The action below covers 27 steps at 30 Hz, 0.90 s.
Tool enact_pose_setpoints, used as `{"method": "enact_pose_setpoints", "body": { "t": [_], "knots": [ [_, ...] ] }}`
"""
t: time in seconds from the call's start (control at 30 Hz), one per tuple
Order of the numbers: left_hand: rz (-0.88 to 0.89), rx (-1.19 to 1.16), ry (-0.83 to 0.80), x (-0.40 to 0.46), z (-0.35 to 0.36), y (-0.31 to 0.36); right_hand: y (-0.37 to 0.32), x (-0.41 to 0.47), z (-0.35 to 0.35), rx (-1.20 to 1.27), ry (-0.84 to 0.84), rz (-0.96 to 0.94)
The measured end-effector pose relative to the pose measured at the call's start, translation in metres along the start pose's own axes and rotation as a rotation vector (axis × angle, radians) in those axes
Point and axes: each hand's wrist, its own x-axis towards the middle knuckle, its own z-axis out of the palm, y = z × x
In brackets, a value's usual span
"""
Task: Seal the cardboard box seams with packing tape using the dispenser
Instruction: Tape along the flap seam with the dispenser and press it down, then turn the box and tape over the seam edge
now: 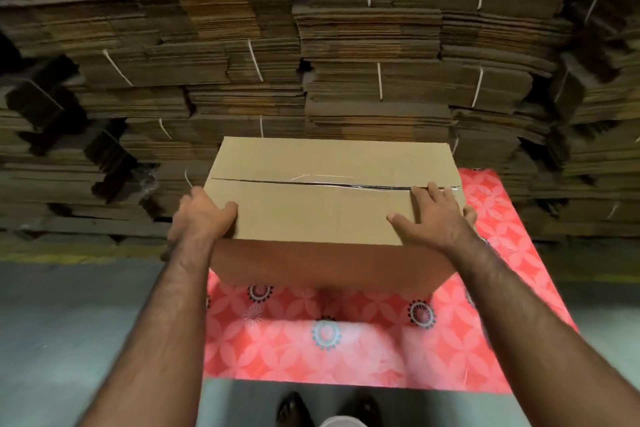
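Observation:
A brown cardboard box (322,211) sits closed on a red patterned cloth. Its top seam (311,182) runs left to right, with clear tape glinting along the middle and right stretch; the left stretch looks like a bare dark slit. My left hand (201,215) grips the box's near left corner, thumb on the top flap. My right hand (433,215) lies on the top near the right edge, fingers spread and reaching the seam. No tape dispenser is in view.
The red flowered cloth (346,347) covers a low table in front of me. Behind the box rises a wall of flat, strapped cardboard bundles (374,45). Grey floor (69,322) lies on both sides, and my sandalled feet (294,409) show at the bottom.

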Motion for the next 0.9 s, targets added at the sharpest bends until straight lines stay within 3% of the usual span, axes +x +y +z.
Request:
{"method": "enact_pose_setpoints", "body": {
  "t": [0.2, 0.33, 0.43, 0.53, 0.63, 0.73, 0.83, 0.9],
  "knots": [
    [-0.01, 0.085, 0.043, -0.043, 0.009, -0.004, 0.02, 0.05, -0.022, -0.011, -0.148, -0.078],
    [-0.003, 0.095, 0.049, -0.05, 0.007, 0.002, 0.001, 0.052, -0.027, -0.055, -0.05, -0.045],
    [0.174, 0.138, 0.149, -0.043, 0.001, 0.023, -0.033, 0.017, -0.011, 0.096, 0.06, -0.154],
    [0.418, 0.163, 0.113, -0.034, 0.0, 0.062, -0.066, -0.026, 0.009, 0.249, 0.169, -0.237],
    [0.667, 0.21, 0.014, -0.021, 0.01, 0.113, -0.076, -0.055, 0.021, 0.612, 0.364, -0.147],
    [0.788, 0.258, -0.115, -0.011, 0.029, 0.162, -0.066, -0.066, 0.021, 0.892, 0.327, 0.118],
    [0.747, 0.33, -0.184, 0.008, 0.042, 0.19, -0.056, -0.06, 0.025, 0.937, 0.185, 0.217],
    [0.602, 0.314, -0.192, 0.03, 0.041, 0.191, -0.056, -0.056, 0.026, 0.928, 0.139, 0.194]
  ]
}}
